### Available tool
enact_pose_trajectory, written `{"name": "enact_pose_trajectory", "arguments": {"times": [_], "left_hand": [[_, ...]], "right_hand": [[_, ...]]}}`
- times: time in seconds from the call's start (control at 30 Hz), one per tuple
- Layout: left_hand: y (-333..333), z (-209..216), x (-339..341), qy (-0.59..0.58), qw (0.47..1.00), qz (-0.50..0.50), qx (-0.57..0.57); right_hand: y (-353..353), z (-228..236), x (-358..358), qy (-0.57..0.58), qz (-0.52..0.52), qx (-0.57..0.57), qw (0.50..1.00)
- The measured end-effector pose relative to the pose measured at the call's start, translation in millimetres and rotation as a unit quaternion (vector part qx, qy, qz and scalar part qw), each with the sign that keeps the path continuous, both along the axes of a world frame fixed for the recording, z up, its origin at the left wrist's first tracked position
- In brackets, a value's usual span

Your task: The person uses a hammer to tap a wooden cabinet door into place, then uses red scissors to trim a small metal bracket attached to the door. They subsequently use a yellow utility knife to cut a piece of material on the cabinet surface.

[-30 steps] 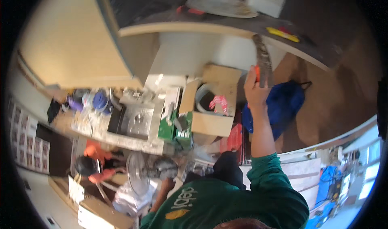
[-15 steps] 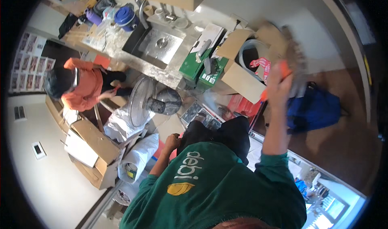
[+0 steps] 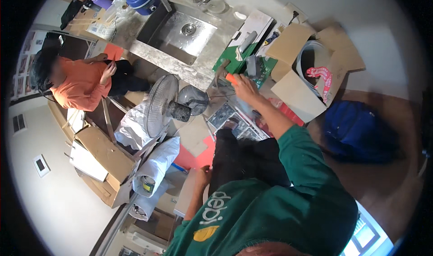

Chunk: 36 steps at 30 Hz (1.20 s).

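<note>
My right hand (image 3: 247, 90) is closed round the orange handle of what looks like a hammer (image 3: 221, 72), in front of the green boxes beside the sink. The brownish head points away from me, near the counter's front edge. My left hand (image 3: 204, 174) hangs low beside my left thigh with its fingers curled; what they hold, if anything, is too small to make out. To the right of the hammer stands an open cardboard box (image 3: 292, 93) containing a white round tub (image 3: 303, 57) and red-and-white tape (image 3: 321, 77).
A standing fan (image 3: 162, 104) is ahead to the left, near a person in orange (image 3: 83, 86). A steel sink (image 3: 173, 41) is set in the stone counter (image 3: 124, 39). White sacks (image 3: 155, 165) and a torn carton (image 3: 106, 156) lie left; a blue bag (image 3: 361, 132) lies right.
My right hand has swung the hammer left, from beyond the cardboard box to the green boxes. My view has shifted; my left hand stays low. The person in orange has raised a hand.
</note>
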<state>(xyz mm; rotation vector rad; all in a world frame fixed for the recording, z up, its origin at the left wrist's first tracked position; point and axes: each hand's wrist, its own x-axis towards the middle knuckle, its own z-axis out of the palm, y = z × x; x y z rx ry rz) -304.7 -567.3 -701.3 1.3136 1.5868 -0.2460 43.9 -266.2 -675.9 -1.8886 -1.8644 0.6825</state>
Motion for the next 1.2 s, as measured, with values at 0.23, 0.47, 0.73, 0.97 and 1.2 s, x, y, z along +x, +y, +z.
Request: {"name": "enact_pose_trajectory", "arguments": {"times": [0.23, 0.47, 0.73, 0.97, 1.2], "left_hand": [[-23.6, 26.5, -22.6, 0.056, 0.991, 0.116, -0.024], [-5.4, 14.8, 3.8, -0.001, 0.996, 0.08, 0.036], [38.8, -16.7, 48.5, -0.145, 0.989, 0.034, 0.003], [173.2, 23.0, 94.1, -0.187, 0.926, -0.135, 0.298], [264.5, 147.5, 149.9, -0.23, 0.895, -0.111, 0.366]], "right_hand": [[52.9, -69.6, 38.1, -0.104, 0.007, 0.075, 0.992], [38.2, -109.9, 27.0, -0.131, -0.084, 0.077, 0.985], [-69.7, 13.8, -11.6, 0.092, 0.04, 0.072, 0.992], [-180.3, 100.3, 22.2, 0.137, 0.009, -0.094, 0.986], [-169.9, 202.4, 78.3, 0.08, -0.225, 0.021, 0.971]]}}
